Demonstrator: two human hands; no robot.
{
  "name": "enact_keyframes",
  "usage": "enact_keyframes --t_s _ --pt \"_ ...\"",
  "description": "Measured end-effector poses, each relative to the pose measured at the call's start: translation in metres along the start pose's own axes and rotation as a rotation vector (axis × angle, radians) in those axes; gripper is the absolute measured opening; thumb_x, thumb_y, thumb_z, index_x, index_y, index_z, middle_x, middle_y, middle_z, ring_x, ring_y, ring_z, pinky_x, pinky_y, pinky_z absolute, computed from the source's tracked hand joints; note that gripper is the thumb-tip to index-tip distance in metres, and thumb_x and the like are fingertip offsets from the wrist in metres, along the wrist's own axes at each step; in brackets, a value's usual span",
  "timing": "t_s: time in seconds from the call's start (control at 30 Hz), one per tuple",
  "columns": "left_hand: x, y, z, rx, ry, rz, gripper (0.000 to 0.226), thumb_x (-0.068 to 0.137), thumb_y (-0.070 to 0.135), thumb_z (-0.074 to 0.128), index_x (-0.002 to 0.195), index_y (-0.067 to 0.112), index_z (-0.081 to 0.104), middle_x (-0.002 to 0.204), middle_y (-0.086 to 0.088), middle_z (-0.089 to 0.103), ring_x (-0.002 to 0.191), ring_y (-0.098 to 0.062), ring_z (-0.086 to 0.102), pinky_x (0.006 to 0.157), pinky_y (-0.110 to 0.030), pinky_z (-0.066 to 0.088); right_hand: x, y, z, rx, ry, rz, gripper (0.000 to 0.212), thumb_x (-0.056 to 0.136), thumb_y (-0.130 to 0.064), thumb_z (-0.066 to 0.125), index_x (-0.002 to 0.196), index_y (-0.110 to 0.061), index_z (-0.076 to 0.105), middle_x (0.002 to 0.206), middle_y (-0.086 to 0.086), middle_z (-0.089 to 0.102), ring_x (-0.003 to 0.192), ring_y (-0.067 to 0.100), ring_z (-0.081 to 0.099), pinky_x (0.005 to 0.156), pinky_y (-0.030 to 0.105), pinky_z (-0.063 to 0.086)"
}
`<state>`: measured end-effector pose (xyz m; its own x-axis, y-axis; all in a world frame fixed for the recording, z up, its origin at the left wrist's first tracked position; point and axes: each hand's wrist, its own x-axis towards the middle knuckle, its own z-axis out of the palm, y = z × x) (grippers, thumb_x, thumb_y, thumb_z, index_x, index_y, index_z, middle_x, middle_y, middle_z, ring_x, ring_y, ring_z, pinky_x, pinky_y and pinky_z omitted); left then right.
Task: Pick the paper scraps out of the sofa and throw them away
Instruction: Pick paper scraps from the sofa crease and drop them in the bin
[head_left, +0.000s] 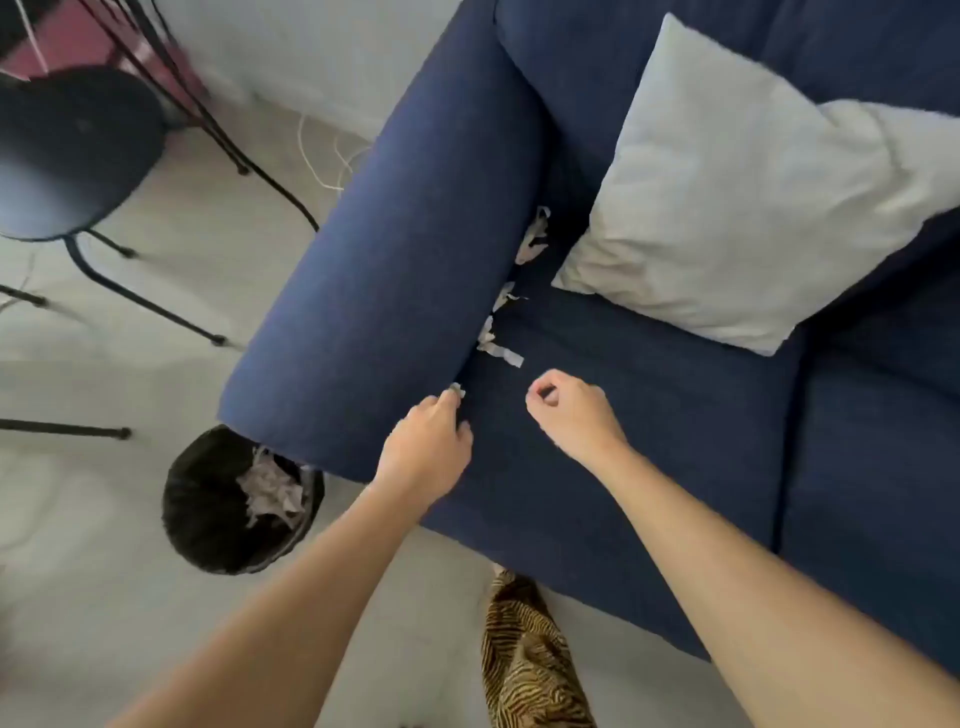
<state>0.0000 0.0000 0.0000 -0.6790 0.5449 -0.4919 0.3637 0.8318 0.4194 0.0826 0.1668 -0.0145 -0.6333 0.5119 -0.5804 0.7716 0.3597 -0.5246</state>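
White paper scraps (532, 239) stick out of the gap between the armrest and seat of a navy sofa (597, 467); more lie at the seam (498, 348). My left hand (428, 449) rests at the near end of that gap, its fingertips pinched on a small paper scrap (457, 389). My right hand (569, 410) hovers over the seat cushion, fingers curled loosely with nothing visible in them. A black bin (208, 530) on the floor below the armrest holds crumpled paper (270, 493).
A pale cushion (727, 208) leans on the sofa back. A black round stool (67, 150) and thin black metal legs stand on the light floor at left. A tiger-striped fabric (524, 660) lies by the sofa's front.
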Motion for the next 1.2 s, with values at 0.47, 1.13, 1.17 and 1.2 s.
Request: enact_keyframes --t_s 0.47,1.13,1.17,1.2 --pt "0.161 -0.017 0.113 0.552 -0.23 -0.227 0.037 0.093 0.0 0.059 0.13 0.005 0.057 0.118 -0.012 0.066 0.1 -0.022 0.068 0.065 -0.031 0.052 0.213 0.0 0.077 -0.408 -0.06 -0.235 0.037 0.098 -0.027 0.06 0.132 -0.014 0.059 0.131 0.015 0.054 0.11 0.036 0.061 0.078 0.037 0.045" --pt "0.127 0.002 0.081 -0.041 -0.021 -0.178 0.005 0.103 0.015 0.043 0.107 0.013 0.047 0.086 -0.007 0.062 0.063 -0.014 0.05 0.048 -0.03 0.039 0.183 0.033 0.032 0.604 -0.093 0.052 0.008 0.094 -0.009 0.059 0.094 -0.016 0.056 0.108 0.019 0.071 0.099 0.027 0.073 0.08 0.04 0.065" --pt "0.124 0.001 0.079 -0.181 -0.01 -0.175 0.007 0.104 0.016 0.043 0.105 0.014 0.05 0.085 -0.007 0.061 0.063 -0.014 0.049 0.052 -0.035 0.043 0.177 0.034 0.03 0.659 -0.13 0.05 0.009 0.098 -0.007 0.054 0.098 -0.015 0.056 0.114 0.021 0.069 0.102 0.029 0.072 0.078 0.044 0.065" --pt "0.121 0.001 0.077 -0.319 0.012 -0.178 0.011 0.104 0.018 0.042 0.103 0.014 0.053 0.087 -0.008 0.062 0.065 -0.014 0.051 0.056 -0.037 0.049 0.172 0.035 0.028 0.695 -0.157 0.049 0.011 0.101 -0.007 0.051 0.1 -0.015 0.058 0.115 0.02 0.068 0.1 0.029 0.073 0.072 0.044 0.066"
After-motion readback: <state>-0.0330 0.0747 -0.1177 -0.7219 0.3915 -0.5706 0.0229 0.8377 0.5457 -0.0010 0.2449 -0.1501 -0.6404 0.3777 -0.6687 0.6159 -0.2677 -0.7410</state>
